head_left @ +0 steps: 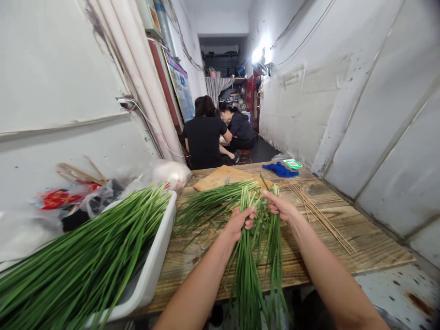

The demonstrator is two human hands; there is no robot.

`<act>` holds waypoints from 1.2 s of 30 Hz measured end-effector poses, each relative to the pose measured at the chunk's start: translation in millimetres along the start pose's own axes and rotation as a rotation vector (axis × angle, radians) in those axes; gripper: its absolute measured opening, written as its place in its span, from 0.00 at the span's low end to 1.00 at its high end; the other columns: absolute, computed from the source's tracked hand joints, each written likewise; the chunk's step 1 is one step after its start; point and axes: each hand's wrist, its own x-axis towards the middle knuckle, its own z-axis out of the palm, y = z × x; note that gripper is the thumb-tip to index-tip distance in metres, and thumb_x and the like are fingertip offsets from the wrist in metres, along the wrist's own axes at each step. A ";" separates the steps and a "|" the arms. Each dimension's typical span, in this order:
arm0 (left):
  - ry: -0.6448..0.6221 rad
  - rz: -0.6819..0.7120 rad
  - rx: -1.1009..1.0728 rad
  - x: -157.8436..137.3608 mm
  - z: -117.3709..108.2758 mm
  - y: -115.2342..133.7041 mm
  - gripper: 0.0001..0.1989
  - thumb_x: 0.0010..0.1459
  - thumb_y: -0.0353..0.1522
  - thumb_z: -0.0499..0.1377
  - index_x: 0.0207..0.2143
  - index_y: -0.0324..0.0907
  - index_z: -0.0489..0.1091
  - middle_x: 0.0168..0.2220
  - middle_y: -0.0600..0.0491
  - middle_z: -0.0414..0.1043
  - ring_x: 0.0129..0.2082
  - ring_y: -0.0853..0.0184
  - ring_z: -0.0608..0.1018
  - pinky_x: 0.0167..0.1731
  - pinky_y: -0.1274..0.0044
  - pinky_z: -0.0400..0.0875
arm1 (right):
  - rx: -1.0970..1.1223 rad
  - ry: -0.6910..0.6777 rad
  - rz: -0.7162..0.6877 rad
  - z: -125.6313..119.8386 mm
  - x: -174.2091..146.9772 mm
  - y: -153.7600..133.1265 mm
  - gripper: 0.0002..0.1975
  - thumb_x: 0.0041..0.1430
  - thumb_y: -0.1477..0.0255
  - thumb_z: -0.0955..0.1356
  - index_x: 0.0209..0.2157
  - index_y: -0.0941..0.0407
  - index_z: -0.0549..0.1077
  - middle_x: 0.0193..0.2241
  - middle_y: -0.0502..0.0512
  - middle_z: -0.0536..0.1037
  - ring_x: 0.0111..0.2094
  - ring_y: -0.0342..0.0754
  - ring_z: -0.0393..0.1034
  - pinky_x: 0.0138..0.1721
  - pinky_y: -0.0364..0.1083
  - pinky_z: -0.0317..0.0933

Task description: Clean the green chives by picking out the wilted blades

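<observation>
My left hand (241, 221) is closed around a bunch of garlic chives (248, 261), pale stem ends up and green leaves hanging over the table's near edge. A smaller bunch of garlic chives (275, 247) hangs from my right hand (277, 205), its fingers wrapped round the stems just to the right. Behind my left hand, more chives (213, 199) lie across the wooden table (192, 256). Loose green scraps (261, 217) are scattered between and below my hands. At the left, a white plastic tub (161, 256) is heaped with long chives (103, 243).
A wooden cutting board (220, 176) lies at the table's far side, with a blue cloth (280, 169) and a green code card (292, 163) to its right. Thin sticks (319, 215) lie on the right. Plastic bags (168, 174) sit behind the tub. Two people (208, 137) sit beyond the table.
</observation>
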 end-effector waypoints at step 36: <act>0.045 -0.079 0.101 -3.0 5.6 -2.4 0.14 0.48 0.36 0.67 0.26 0.33 0.70 0.22 0.53 0.69 0.17 0.78 0.69 0.17 0.85 0.64 | -0.030 -0.228 0.089 14.6 -6.0 13.5 0.20 0.43 0.66 0.76 0.19 0.57 0.61 0.09 0.39 0.57 0.09 0.31 0.42 0.08 0.34 0.36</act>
